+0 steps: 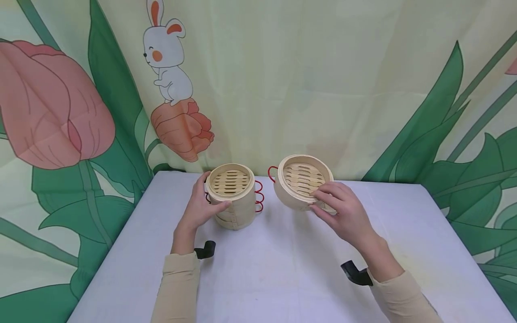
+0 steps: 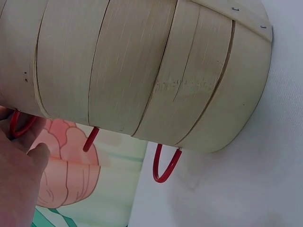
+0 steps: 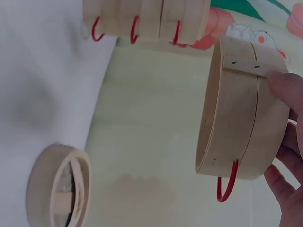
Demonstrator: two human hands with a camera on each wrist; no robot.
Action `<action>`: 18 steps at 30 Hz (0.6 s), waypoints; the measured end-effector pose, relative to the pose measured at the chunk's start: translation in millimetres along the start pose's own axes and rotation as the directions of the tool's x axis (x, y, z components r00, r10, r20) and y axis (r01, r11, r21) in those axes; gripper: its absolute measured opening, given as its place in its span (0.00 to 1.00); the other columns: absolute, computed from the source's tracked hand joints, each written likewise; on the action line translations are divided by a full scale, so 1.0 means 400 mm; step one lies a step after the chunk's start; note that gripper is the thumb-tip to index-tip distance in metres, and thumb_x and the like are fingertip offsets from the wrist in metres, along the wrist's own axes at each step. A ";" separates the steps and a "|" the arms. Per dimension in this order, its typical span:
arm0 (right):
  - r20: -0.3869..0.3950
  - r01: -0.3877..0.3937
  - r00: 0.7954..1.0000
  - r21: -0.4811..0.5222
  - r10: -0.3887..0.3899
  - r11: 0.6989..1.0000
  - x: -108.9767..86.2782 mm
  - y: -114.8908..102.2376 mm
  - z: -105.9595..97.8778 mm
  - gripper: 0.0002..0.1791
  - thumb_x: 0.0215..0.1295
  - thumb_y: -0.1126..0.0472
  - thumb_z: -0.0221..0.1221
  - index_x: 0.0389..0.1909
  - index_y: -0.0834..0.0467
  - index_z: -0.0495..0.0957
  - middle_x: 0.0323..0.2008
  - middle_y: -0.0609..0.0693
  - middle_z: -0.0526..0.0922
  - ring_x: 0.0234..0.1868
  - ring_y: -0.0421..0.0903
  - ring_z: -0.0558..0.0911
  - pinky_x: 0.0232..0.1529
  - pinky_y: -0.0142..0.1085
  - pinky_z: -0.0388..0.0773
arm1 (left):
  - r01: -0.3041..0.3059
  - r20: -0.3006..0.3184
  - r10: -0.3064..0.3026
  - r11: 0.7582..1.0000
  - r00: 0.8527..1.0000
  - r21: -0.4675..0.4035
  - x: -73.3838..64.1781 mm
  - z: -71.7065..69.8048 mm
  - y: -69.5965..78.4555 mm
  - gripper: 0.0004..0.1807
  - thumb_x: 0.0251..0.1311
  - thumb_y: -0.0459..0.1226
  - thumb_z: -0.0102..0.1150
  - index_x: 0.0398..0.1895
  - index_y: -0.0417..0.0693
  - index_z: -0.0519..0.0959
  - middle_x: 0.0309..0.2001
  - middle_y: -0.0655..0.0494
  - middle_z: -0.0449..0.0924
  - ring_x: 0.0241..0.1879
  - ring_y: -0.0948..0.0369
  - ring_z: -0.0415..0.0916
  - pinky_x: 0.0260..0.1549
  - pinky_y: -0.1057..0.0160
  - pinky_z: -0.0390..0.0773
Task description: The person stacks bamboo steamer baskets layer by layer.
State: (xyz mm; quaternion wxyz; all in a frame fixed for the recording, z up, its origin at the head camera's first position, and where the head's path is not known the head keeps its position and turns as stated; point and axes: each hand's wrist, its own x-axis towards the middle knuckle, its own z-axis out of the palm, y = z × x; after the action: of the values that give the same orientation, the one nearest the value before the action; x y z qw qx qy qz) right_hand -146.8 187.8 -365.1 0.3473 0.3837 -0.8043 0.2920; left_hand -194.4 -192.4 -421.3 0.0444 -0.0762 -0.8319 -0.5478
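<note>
On the left stands an upright stack of bamboo steamer baskets (image 1: 241,214), slatted on top, with red loop handles down its side. My left hand (image 1: 200,202) grips its top tier, thumb across the front and fingers round the far left side. The left wrist view shows the stacked walls (image 2: 128,66) close up, with part of that hand (image 2: 19,170) at the edge. My right hand (image 1: 345,215) pinches the rim of a separate bamboo steamer basket (image 1: 287,194), raised and tilted to the right of the stack. One red handle (image 3: 229,184) sticks out from this basket.
Another round bamboo piece (image 3: 40,189) rests on the table in the right wrist view, mostly hidden in the head view. A white cloth covers the table (image 1: 266,273). Behind its far edge hangs a printed curtain (image 1: 323,80) with a rabbit and tulips.
</note>
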 end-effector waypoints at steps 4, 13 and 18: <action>-0.024 0.025 0.999 0.002 -0.025 1.000 0.033 -0.001 0.019 0.13 0.60 0.61 0.72 0.41 0.64 0.86 0.40 0.55 0.83 0.45 0.57 0.79 0.52 0.44 0.72 | 0.005 -0.002 -0.005 1.000 1.000 -0.002 0.000 -0.001 -0.001 0.64 0.46 0.44 0.81 0.80 0.46 0.45 0.75 0.40 0.47 0.73 0.47 0.50 0.68 0.39 0.58; -0.036 0.063 0.997 0.010 -0.062 0.998 0.104 -0.008 0.066 0.17 0.46 0.72 0.76 0.40 0.64 0.86 0.39 0.55 0.84 0.44 0.56 0.80 0.49 0.49 0.74 | -0.002 -0.004 0.002 1.000 1.000 0.003 -0.002 0.000 0.006 0.64 0.46 0.44 0.80 0.80 0.46 0.45 0.75 0.40 0.47 0.73 0.47 0.51 0.67 0.39 0.59; -0.035 0.072 0.997 0.034 -0.071 0.997 0.138 -0.010 0.097 0.16 0.47 0.70 0.76 0.40 0.64 0.86 0.38 0.55 0.84 0.45 0.56 0.80 0.50 0.49 0.74 | -0.013 -0.003 0.013 1.000 1.000 0.000 -0.002 0.000 0.006 0.64 0.46 0.42 0.80 0.80 0.45 0.46 0.74 0.39 0.48 0.71 0.47 0.53 0.66 0.39 0.62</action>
State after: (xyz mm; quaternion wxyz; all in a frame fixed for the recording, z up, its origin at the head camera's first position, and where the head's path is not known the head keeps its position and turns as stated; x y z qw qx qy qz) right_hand -182.1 134.1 -344.0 0.3644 0.4133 -0.7787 0.3000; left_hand -193.1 -191.5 -419.4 0.0493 -0.0806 -0.8314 -0.5476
